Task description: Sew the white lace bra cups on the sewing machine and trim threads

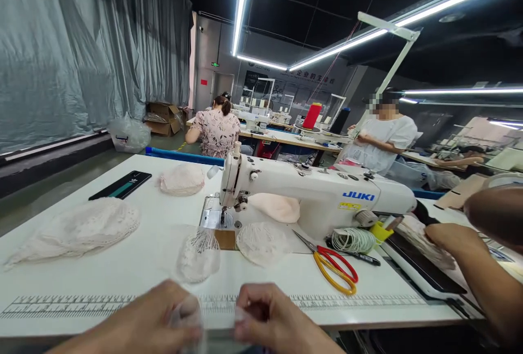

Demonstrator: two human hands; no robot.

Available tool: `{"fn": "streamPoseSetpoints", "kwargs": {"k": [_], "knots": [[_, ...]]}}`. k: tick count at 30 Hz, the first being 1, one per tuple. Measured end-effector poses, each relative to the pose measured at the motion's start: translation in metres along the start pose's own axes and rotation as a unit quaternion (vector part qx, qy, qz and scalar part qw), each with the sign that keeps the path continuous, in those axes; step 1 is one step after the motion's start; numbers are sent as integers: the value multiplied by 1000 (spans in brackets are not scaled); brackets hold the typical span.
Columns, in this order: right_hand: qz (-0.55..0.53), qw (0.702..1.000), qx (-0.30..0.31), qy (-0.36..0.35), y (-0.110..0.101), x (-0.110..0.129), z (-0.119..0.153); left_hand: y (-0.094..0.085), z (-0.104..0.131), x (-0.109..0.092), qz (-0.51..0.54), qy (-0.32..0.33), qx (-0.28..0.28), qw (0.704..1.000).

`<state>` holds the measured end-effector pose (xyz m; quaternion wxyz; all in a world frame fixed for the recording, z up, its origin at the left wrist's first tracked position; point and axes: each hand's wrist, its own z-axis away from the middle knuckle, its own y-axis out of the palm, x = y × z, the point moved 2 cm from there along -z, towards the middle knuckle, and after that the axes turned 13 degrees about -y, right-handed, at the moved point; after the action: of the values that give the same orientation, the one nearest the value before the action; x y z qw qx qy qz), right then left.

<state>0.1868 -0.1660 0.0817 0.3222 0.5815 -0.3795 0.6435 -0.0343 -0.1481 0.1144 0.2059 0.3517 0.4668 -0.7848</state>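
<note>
**Desk editor:** What goes under this one?

**Me:** At the near edge of the desk (122, 267), my left hand (155, 318) and right hand (272, 321) pinch a small translucent piece (212, 318) between them. Both are closed, thumbs against fingertips, one on each end of it. The piece is so thin and blurred that I cannot tell what it is; it sits just over the printed ruler strip (81, 306) along the desk's front.

**Desk editor:** Which stage of the work is that?

**Me:** By my reading, preparation: the piece is being straightened or lined up at the edge, well short of the needle. The white mesh cup (199, 256) lies just beyond my hands, a second lace cup (261, 242) beside it, and the sewing machine (310, 193) stands behind them.

**Desk editor:** What does the next move call for?

**Me:** I'd judge a steady two-handed pinch, so the flimsy piece stays flat, and a short carry forward toward the cups without letting it fold.

**Desk editor:** Anything else for the frame?

**Me:** Red and yellow scissors (333, 267) lie right of the cups, near a coil of white cord (352, 239). A padded cup (274, 207) rests under the machine arm, a stack of lace pieces (79, 229) far left, another pink stack (182, 179) behind it. A co-worker's arm (478, 267) reaches in from the right, apart from my hands.
</note>
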Motion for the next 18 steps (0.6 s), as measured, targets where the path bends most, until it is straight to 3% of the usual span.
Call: {"fn": "streamPoseSetpoints", "kwargs": {"k": [1,2,3,4,5,7,9,11,13,15,18], "knots": [[33,999,-36,-20,-3,8,-10,-14,-7,-4,-88,62,-41,993],[68,993,-73,-55,-6,18,-20,-29,-15,-8,-115,95,-44,988],[115,979,-116,-118,-8,28,-28,-45,-23,-12,-125,122,-72,982],[174,953,-153,-196,-9,39,-35,-62,-29,-18,-165,189,-139,958],[245,911,-179,-278,-8,47,-39,-76,-34,-23,-190,248,-201,928],[397,804,-184,-403,-1,52,-45,-94,-41,-23,-243,334,-275,869],[510,722,-147,-444,7,40,-53,-93,-50,-10,-297,381,-285,828],[564,675,-120,-460,11,17,-63,-77,-62,15,-344,412,-266,801],[586,642,-107,-482,14,-5,-74,-60,-73,40,-321,446,-295,781],[599,629,-97,-486,14,-22,-83,-46,-83,59,-307,457,-304,778],[600,633,-101,-478,12,-31,-89,-39,-88,70,-294,440,-306,791]]}}
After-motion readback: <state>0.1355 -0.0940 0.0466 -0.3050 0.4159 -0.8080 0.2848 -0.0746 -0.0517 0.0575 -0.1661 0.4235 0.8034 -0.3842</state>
